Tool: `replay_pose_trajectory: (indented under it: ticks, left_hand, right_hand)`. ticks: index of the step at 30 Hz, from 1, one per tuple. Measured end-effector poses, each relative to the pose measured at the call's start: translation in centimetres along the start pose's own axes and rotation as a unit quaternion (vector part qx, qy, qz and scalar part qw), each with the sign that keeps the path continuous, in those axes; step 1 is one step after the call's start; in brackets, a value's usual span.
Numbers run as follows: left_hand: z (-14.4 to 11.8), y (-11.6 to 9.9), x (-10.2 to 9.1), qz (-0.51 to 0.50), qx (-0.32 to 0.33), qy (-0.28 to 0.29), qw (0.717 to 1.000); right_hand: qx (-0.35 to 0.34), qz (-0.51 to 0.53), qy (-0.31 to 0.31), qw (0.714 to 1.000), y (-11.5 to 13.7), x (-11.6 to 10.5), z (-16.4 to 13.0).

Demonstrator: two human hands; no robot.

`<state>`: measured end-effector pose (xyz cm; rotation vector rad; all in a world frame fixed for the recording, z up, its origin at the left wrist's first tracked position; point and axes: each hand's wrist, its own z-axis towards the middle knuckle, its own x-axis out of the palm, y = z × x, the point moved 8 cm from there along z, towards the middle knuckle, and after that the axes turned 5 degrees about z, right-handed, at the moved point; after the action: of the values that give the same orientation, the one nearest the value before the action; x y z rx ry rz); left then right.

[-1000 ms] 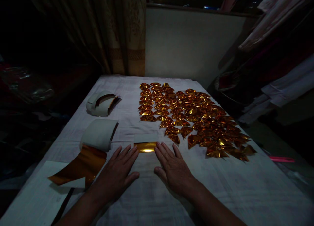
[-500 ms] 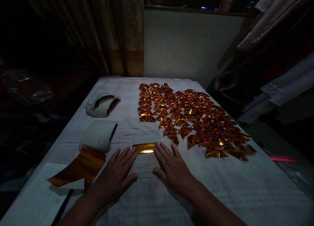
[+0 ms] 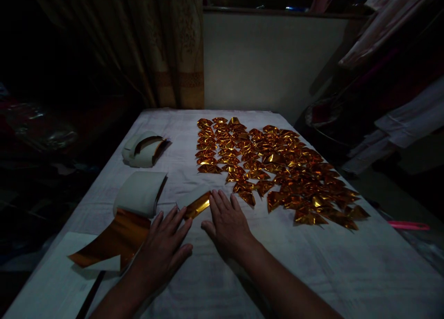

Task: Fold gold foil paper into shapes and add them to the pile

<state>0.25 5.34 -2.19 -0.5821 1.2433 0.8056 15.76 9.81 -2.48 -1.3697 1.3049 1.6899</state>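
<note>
Hands lie nearest the viewer on the cloth-covered worktop, both palm down. The left hand rests flat with its fingers spread a little apart, their tips touching the near left end of a gold foil strip. The right hand lies just beside it, fingers held close together and straight, their tips against the strip's right end. Neither hand is closed on anything — both simply press down.

The gold foil strip sits between the two sets of fingertips, flat on the cloth with a pale flap along its far edge. Its long axis runs slantwise: the left end points toward the person, the right end points away and to the right.

Left of the hands, a loose gold sheet lies over white paper, unrolled from a pale roll. Further back on the left sits a curled offcut stack. Beyond the right hand, a wide spread of folded gold pieces covers the cloth in rows, reaching toward the far edge.
</note>
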Motion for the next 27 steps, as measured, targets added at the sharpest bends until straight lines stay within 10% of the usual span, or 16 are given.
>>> replay_pose_trajectory:
  ticks: [7,14,27]
  left_hand:
    - [1.7,-0.9,0.3,-0.013,-0.033,0.001,0.999]
    - [2.9,-1.3,0.3,-0.018,-0.047,-0.006,0.999]
    - [3.2,-0.3,-0.7,-0.046,-0.060,-0.038,0.996]
  right_hand:
    - [0.025,0.009,-0.054,0.998,-0.9,-0.4,1.6]
    - [-0.128,0.047,-0.092,0.986,1.0,-0.3,-0.3]
    - [-0.082,0.074,-0.083,0.990,1.4,-1.9,0.7]
